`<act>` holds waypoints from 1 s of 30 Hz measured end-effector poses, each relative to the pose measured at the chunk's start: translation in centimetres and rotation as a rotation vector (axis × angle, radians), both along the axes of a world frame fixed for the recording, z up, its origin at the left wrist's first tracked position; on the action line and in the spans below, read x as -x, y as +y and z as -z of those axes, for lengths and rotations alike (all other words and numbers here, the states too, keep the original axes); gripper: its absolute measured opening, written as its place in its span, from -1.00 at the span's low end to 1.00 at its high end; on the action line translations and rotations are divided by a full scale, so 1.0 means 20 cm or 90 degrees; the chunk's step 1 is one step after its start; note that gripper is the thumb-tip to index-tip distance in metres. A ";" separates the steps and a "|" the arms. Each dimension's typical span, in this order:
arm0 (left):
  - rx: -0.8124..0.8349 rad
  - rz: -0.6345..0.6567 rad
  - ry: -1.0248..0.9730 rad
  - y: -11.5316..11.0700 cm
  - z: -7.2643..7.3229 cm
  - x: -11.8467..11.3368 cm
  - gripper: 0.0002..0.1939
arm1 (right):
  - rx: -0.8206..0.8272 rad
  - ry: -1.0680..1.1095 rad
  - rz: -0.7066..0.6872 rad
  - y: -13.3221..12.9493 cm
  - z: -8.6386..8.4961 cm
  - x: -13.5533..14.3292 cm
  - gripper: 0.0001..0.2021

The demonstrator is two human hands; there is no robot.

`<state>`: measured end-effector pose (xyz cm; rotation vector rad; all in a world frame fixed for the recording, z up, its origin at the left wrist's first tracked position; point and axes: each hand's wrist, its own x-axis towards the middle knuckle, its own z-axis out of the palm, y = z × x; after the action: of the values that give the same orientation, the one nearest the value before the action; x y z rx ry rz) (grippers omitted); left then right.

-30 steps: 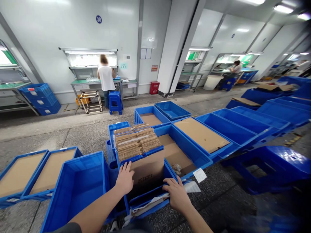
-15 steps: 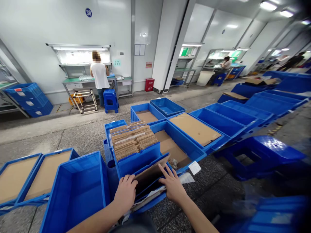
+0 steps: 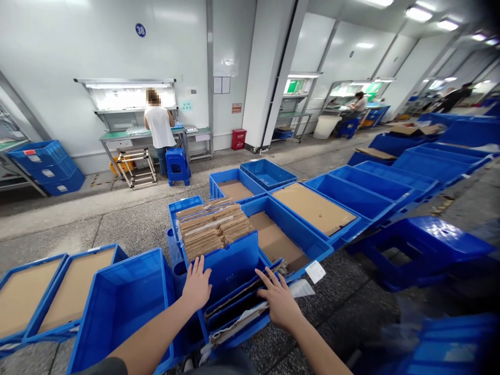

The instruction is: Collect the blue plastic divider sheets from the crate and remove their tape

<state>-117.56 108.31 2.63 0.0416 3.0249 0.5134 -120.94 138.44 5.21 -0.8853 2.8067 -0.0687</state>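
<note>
Flattened cardboard sheet (image 3: 244, 293) lying low inside nearest blue crate (image 3: 234, 271), at 6 o'clock of view, almost flat between crate walls. Left hand (image 3: 197, 284) at 9 o'clock of sheet, fingers spread, palm pressed on crate's near left wall. Right hand (image 3: 278, 301) at 3 o'clock of sheet, fingers spread, flat on sheet edge and crate rim. White paper label (image 3: 315, 271) on floor just beside crate, at 3 o'clock. Stack of cardboard dividers (image 3: 214, 229) in crate behind, at 12 o'clock. Empty-walled deep blue bin (image 3: 121, 307) at 9 o'clock. Row of cardboard-lined crates (image 3: 312, 208) at 2 o'clock. Person in white shirt (image 3: 159, 127) at workbench (image 3: 117, 138), far 11 o'clock.
</note>
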 end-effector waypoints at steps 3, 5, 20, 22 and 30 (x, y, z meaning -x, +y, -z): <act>0.013 0.049 -0.025 -0.01 0.04 -0.04 -0.53 | 0.010 0.018 0.000 0.01 0.00 -0.01 -0.60; 0.018 0.067 -0.037 0.00 0.05 -0.06 -0.54 | 0.011 0.018 0.004 0.01 0.00 -0.02 -0.61; -0.066 0.043 -0.033 0.17 -0.15 -0.11 -0.48 | 0.023 0.004 0.014 0.00 -0.02 -0.03 -0.65; -0.074 0.074 -0.057 0.21 -0.15 -0.13 -0.47 | 0.026 0.000 0.018 0.00 -0.03 -0.03 -0.68; -0.049 0.119 -0.106 0.30 -0.14 -0.17 -0.41 | 0.051 0.040 0.087 0.01 -0.05 -0.16 -0.58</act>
<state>-114.19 114.36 5.39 0.2686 2.8013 0.5845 -117.82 138.74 6.15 -0.7232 2.9383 -0.1771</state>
